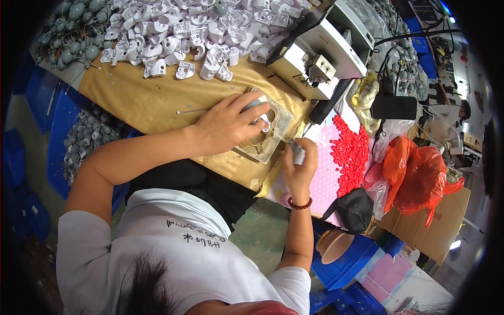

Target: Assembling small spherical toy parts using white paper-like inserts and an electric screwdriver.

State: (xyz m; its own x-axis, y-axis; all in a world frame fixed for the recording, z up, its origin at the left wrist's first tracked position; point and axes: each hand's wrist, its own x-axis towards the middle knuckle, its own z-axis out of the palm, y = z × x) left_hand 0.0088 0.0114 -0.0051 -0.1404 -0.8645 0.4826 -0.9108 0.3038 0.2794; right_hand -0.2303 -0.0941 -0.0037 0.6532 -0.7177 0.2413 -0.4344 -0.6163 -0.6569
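My left hand (pixel 229 122) is closed around a rounded grey part (pixel 251 104) and presses it over a clear, worn plate (pixel 281 122) on the brown-covered table. A bit of white shows under my fingers; the rest is hidden by them. From beneath the hand a thin wire (pixel 191 111) sticks out to the left. Just right of the plate, my right hand (pixel 302 165) is closed around a small silver-grey object (pixel 295 152), whose kind I cannot make out. It stays apart from the grey part.
White plastic parts (pixel 184 37) are heaped at the back, beside grey bulb-shaped parts (pixel 79 39). A metal machine (pixel 315 63) stands back right. Small red pieces (pixel 349 155) lie on a pink sheet (pixel 323 181) near red bags (pixel 417 168). Blue bins (pixel 58 142) hold more grey parts.
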